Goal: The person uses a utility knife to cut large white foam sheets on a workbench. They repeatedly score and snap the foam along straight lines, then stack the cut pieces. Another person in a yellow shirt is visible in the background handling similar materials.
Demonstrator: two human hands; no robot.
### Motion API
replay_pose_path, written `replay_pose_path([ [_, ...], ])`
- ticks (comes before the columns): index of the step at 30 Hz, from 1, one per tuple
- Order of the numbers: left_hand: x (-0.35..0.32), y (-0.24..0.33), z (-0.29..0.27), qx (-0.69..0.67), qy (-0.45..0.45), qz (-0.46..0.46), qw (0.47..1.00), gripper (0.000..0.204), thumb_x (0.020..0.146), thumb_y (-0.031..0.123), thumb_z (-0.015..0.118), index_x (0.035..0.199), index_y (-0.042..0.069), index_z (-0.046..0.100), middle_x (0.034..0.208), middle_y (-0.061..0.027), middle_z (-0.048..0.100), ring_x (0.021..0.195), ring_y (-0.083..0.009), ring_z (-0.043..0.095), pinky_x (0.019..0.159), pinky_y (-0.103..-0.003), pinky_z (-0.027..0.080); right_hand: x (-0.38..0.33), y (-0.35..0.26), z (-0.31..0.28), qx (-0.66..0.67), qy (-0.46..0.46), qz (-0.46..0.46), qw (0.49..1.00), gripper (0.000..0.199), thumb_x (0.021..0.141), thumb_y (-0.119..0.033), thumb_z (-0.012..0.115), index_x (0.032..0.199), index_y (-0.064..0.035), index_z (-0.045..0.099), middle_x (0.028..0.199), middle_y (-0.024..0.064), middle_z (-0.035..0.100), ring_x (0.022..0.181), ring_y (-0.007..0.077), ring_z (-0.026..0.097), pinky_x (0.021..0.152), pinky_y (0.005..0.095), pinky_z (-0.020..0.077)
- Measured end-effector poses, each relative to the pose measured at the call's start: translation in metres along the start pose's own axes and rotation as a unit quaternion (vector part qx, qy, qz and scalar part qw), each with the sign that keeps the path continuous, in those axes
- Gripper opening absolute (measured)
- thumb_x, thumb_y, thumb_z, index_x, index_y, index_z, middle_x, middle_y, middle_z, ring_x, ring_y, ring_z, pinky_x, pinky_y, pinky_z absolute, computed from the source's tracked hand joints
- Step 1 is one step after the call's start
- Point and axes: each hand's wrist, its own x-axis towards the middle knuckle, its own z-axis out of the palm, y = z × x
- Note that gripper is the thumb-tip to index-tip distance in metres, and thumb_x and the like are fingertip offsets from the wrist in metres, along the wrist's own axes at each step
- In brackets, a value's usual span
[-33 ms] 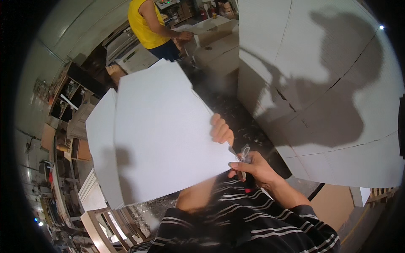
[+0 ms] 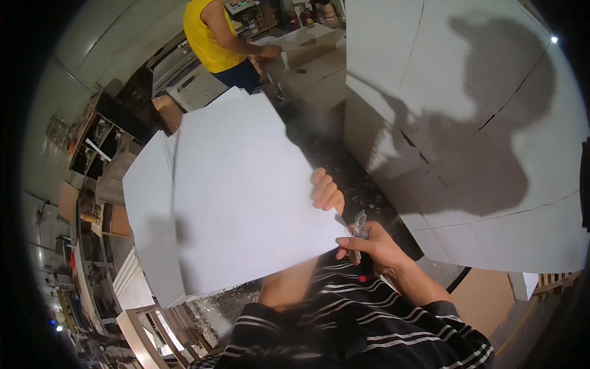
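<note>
A large white cardboard piece (image 2: 246, 190) with a notched right edge fills the middle of the view. A second white panel (image 2: 147, 209) lies behind its left edge, and more layers peek out at the top. My left hand (image 2: 327, 189) grips the cardboard's right edge, fingers curled over it and the forearm passing underneath. At the lower right corner, my right hand (image 2: 376, 247) is closed, its thumb on the corner. In that hand is also a small dark tool with a red end (image 2: 364, 273) and a clear plastic loop (image 2: 360, 222); its exact kind is unclear.
A tall white cardboard stack (image 2: 455, 135) rises on the right, bearing my shadow. Beyond, a person in a yellow top (image 2: 212, 37) works at a table with cardboard (image 2: 316, 61). Shelving (image 2: 101, 138) and a wooden frame (image 2: 141, 332) are on the left. Scraps litter the dark floor (image 2: 369, 197).
The cardboard and my hands have shifted slightly to the right. Both hands keep their hold.
</note>
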Motion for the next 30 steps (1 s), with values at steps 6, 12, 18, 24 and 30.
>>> replay_pose_path([
  [6,0.012,-0.003,-0.035,-0.030,-0.032,-0.031,0.999,0.035,0.108,0.036,0.047,0.089,0.006,0.046,0.063,-0.0020,0.046,0.053,-0.0134,0.048,0.049,-0.026,0.040,0.001,-0.005,-0.009,-0.063,0.045,-0.003,0.997,0.017,0.090,-0.013,0.078,0.096,0.0024,0.076,0.085,0.0088,0.078,0.071,0.0083,0.064,0.063,0.0229,0.0455],
  [12,-0.038,0.030,-0.046,0.199,0.171,-0.111,0.959,0.043,0.108,0.038,0.046,0.127,0.000,0.055,0.103,-0.0164,0.067,0.089,-0.0254,0.069,0.070,-0.034,0.059,0.026,-0.009,-0.014,-0.163,0.071,0.000,0.984,0.015,0.090,-0.013,0.078,0.090,0.0016,0.075,0.081,0.0049,0.075,0.068,0.0080,0.061,0.060,0.0240,0.0443],
  [18,-0.133,0.035,-0.074,0.617,0.125,-0.398,0.668,0.030,0.108,0.022,0.058,0.125,-0.001,0.067,0.119,-0.0144,0.072,0.102,-0.0231,0.072,0.086,-0.035,0.061,0.058,-0.019,-0.036,-0.331,0.068,0.047,0.940,0.022,0.090,-0.019,0.079,0.082,0.0003,0.070,0.073,0.0080,0.073,0.063,0.0127,0.066,0.059,0.0274,0.0479],
  [24,-0.144,0.027,0.003,0.779,0.179,-0.173,0.576,0.028,0.102,0.026,0.067,0.087,0.003,0.072,0.070,-0.0085,0.071,0.058,-0.0177,0.067,0.057,-0.032,0.052,0.076,0.003,-0.099,-0.314,0.026,0.097,0.944,0.037,0.097,-0.032,0.074,0.109,0.0027,0.073,0.086,0.0086,0.073,0.059,0.0116,0.058,0.054,0.0288,0.0476],
  [30,-0.072,-0.041,-0.018,0.971,0.156,0.099,0.151,0.058,0.074,0.028,0.089,0.124,0.006,0.069,0.145,-0.0180,0.057,0.139,-0.0368,0.048,0.117,-0.055,0.034,0.068,0.042,-0.182,0.029,0.097,0.127,0.987,0.033,0.099,-0.025,0.070,0.118,0.0011,0.069,0.094,0.0123,0.072,0.068,0.0151,0.062,0.063,0.0296,0.0523],
])
